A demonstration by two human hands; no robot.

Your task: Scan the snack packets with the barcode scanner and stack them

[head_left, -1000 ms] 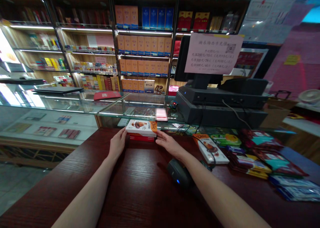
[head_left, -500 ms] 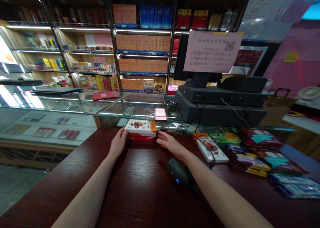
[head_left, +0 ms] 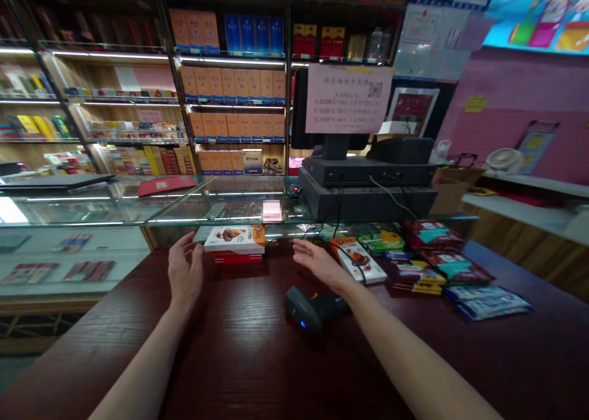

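A white and orange Dove chocolate box (head_left: 234, 238) lies on top of red boxes (head_left: 239, 259), stacked at the back of the dark wooden counter. My left hand (head_left: 185, 270) is just left of the stack, fingers apart and holding nothing. To the stack's right, my right hand (head_left: 317, 262) hovers with its fingers stretched out and nothing in them. Beyond its fingertips lies a second Dove chocolate box (head_left: 361, 262), crossed by a black cable. Below my right hand a black barcode scanner (head_left: 308, 309) rests on the counter, partly behind my forearm.
Several snack packs (head_left: 414, 273) lie on the right of the wooden counter (head_left: 239, 352). Behind them a dark cash register (head_left: 368, 190) stands on a glass display case (head_left: 225, 193). Shelves of boxed goods (head_left: 234, 86) line the back.
Both hands have come away from the box stack, left hand to the left, right hand to the right. The camera view has turned to the right.
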